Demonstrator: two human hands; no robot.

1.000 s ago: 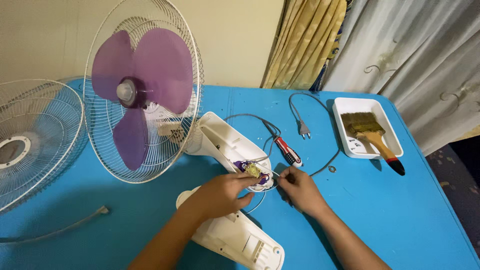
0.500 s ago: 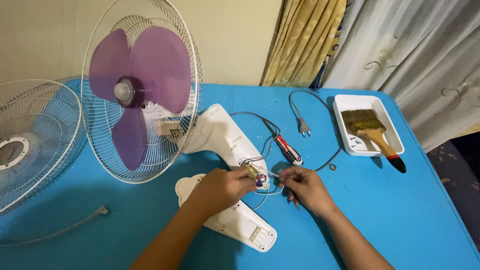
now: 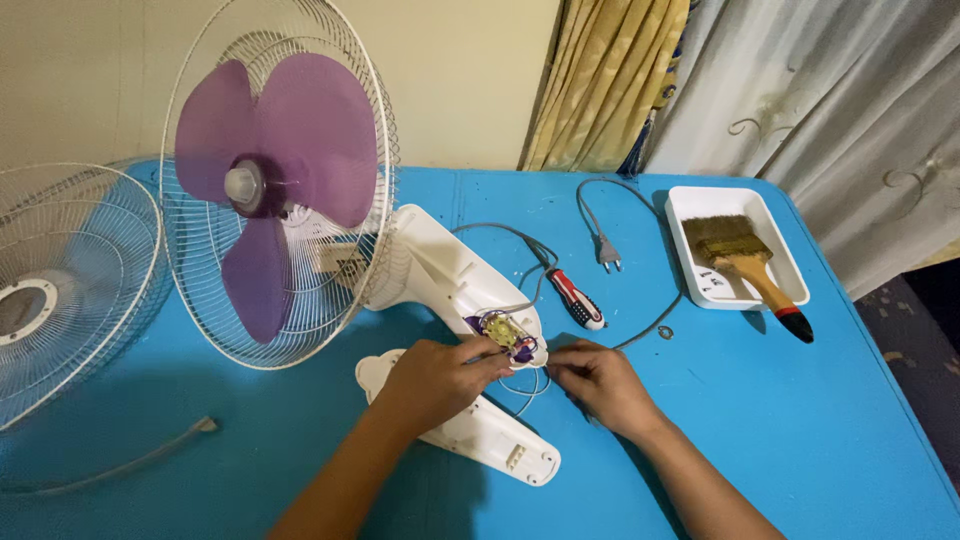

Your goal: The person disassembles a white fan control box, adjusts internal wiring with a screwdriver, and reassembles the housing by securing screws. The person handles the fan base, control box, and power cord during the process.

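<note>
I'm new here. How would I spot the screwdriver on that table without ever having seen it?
Start at the blue table and find the white tray with the brush on the right. Left of it, beside the fan's white neck, lies the screwdriver, among grey cable. Its red-and-black handle sets it apart from the wooden-handled brush.

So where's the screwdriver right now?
The screwdriver lies on the blue table, right of the fan's open white base and just beyond the right hand, near the grey plug.

The loose grille (image 3: 60,290) is cut off at the left edge; the left hand (image 3: 435,380) perhaps hides the wire ends.
</note>
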